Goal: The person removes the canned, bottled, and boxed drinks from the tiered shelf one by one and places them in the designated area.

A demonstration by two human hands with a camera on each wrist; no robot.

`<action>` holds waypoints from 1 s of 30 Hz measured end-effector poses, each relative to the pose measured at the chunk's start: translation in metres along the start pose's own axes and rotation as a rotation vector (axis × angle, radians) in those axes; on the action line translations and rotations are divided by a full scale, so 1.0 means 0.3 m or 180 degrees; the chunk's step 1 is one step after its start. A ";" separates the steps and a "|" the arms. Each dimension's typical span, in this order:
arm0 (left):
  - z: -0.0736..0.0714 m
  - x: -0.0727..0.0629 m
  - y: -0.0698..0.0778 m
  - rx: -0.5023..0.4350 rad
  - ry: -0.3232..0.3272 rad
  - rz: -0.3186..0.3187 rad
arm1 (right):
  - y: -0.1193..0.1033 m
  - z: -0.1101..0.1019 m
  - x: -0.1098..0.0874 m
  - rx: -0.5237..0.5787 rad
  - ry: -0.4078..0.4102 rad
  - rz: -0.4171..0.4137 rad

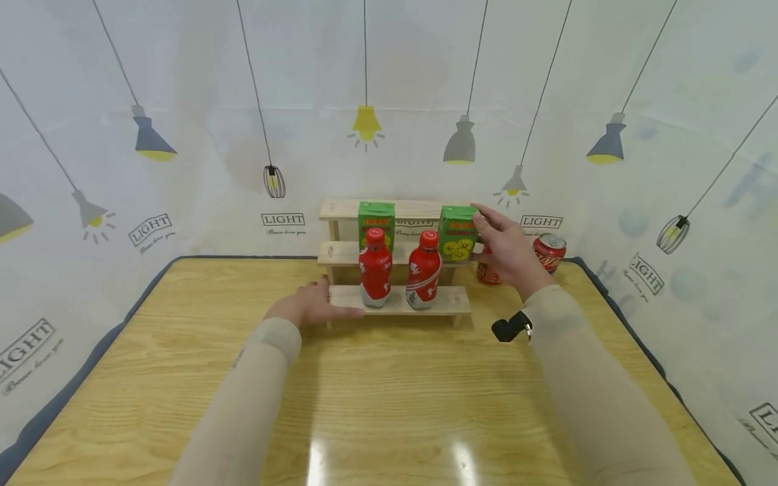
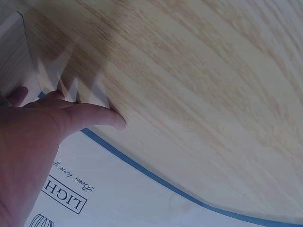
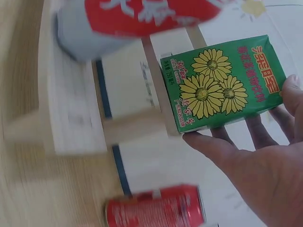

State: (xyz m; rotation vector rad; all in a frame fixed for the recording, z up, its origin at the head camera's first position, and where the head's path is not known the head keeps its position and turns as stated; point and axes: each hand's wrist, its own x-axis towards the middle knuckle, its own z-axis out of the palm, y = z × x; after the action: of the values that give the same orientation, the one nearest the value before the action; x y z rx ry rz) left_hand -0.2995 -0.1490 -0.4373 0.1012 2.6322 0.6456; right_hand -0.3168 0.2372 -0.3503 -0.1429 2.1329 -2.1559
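Observation:
A pale wooden three-tier rack (image 1: 398, 292) stands at the back of the table. My right hand (image 1: 510, 246) pinches a green drink carton (image 3: 220, 85) with yellow flowers, upright at the right end of the middle tier. Whether its base rests fully on the plank, I cannot tell. Another green carton (image 1: 377, 219) stands to the left on that tier, partly hidden by a red bottle (image 1: 376, 266). A second red bottle (image 1: 423, 270) shares the bottom tier. My left hand (image 1: 311, 304) touches the rack's lower left end, thumb along the front edge, fingers fairly straight.
Red drink cans stand right of the rack: one can (image 1: 550, 251) at the back, another can (image 1: 488, 271) partly behind my right hand. A lamp-printed wall sheet (image 1: 419, 54) encloses the wooden table (image 1: 389, 398) behind and at the sides.

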 end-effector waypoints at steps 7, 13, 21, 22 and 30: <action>-0.003 -0.003 0.002 0.0007 0.0008 0.0002 | -0.013 -0.126 -0.073 -0.0275 0.0043 0.0018; -0.003 -0.004 0.010 0.0040 0.0023 0.0013 | -0.009 -0.270 -0.153 -0.0284 0.0094 0.0075; -0.005 -0.004 0.001 0.0042 0.0041 0.0043 | 0.050 -0.450 -0.229 -0.0116 0.0231 0.0119; -0.004 -0.003 0.002 0.0038 0.0039 0.0046 | 0.061 -0.469 -0.236 -0.0122 0.0236 0.0137; 0.000 -0.003 0.000 0.0004 0.0037 0.0035 | 0.162 -0.574 -0.288 -0.0299 0.0290 0.0293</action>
State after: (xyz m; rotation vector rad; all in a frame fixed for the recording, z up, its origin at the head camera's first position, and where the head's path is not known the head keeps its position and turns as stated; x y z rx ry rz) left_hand -0.2988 -0.1491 -0.4370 0.1128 2.6449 0.6503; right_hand -0.2549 0.4192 -0.4001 0.0462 2.2434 -2.0503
